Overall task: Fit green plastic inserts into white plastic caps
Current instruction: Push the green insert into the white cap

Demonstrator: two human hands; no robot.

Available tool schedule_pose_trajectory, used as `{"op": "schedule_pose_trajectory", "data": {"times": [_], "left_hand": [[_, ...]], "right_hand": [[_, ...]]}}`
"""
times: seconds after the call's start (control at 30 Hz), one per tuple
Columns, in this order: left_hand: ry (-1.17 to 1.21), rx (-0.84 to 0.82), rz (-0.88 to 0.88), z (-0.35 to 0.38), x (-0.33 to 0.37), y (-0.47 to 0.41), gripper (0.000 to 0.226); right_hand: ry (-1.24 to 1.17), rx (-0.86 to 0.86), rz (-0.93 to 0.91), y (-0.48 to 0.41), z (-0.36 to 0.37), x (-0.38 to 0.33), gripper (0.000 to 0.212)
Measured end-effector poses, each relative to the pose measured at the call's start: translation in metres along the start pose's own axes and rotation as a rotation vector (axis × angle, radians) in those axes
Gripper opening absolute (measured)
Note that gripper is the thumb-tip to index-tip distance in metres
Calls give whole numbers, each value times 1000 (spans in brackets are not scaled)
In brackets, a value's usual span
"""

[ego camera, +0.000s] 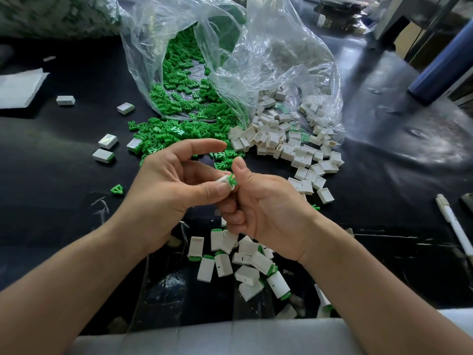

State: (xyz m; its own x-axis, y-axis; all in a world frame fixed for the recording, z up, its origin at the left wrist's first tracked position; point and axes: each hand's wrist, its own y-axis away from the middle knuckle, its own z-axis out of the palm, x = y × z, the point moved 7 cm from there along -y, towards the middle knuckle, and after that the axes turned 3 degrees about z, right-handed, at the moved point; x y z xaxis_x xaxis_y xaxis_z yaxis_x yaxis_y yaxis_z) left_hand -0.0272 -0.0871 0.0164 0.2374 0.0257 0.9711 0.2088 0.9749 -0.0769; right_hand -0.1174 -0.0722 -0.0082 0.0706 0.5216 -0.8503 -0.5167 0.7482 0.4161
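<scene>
My left hand (169, 183) pinches a small white cap (223, 180) between thumb and fingers above the dark table. My right hand (258, 203) holds a green insert (232, 181) at the cap's open end, thumb pressed over it. The two parts touch; how deep the insert sits is hidden by my fingers. A heap of loose green inserts (179, 103) spills from a clear plastic bag (230, 47). Empty white caps (289, 144) lie heaped to the right of it. Below my hands lies a pile of caps with green inserts fitted (243, 262).
A few stray white caps (107, 142) and a single green insert (117, 189) lie on the left of the black table (64, 175). A white pen (453, 224) rests at the right edge. A blue cylinder (440, 70) stands far right. A white pad (18, 88) lies far left.
</scene>
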Motion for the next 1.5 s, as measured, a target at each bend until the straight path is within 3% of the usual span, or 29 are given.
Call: {"op": "schedule_pose_trajectory", "data": {"times": [0.07,0.23,0.37,0.5,0.6,0.67,0.83,0.87,0.9,0.93,0.97,1.33,1.5], "left_hand": [[64,-3,-37,-1,-4,-1,63],[116,-23,-45,-1,-6,-2,68],[59,-4,8,-2,-2,-1,50],[10,6,33,0,2,0,61],[140,3,-37,-2,-5,-1,69],[212,3,-69,-3,-7,-1,71],[186,26,-77,1,-5,-2,57],[183,29,-74,2,-4,-2,57],[180,31,-71,2,-4,-3,57],[178,30,-68,2,-4,-3,56],[171,26,-62,2,-3,-3,57],[78,28,1,-1,-2,-2,42],[61,39,29,-2,0,-3,40]], "right_hand": [[-15,-23,-26,2,2,-3,42],[-24,-33,-54,4,5,-7,45],[-33,-26,-46,5,6,-8,36],[-36,-20,-25,4,4,-5,36],[-57,-52,-42,2,6,-4,44],[-73,-65,-83,2,9,-6,38],[-80,-65,-79,1,10,-3,40],[-82,-69,-49,1,9,-3,46],[-63,-73,-27,0,7,-1,72],[-73,-90,-33,-1,7,-1,40],[-96,-83,-34,-2,6,-2,55],[-25,-13,-61,1,-1,-6,36],[-44,-29,-56,1,0,-6,38]]}}
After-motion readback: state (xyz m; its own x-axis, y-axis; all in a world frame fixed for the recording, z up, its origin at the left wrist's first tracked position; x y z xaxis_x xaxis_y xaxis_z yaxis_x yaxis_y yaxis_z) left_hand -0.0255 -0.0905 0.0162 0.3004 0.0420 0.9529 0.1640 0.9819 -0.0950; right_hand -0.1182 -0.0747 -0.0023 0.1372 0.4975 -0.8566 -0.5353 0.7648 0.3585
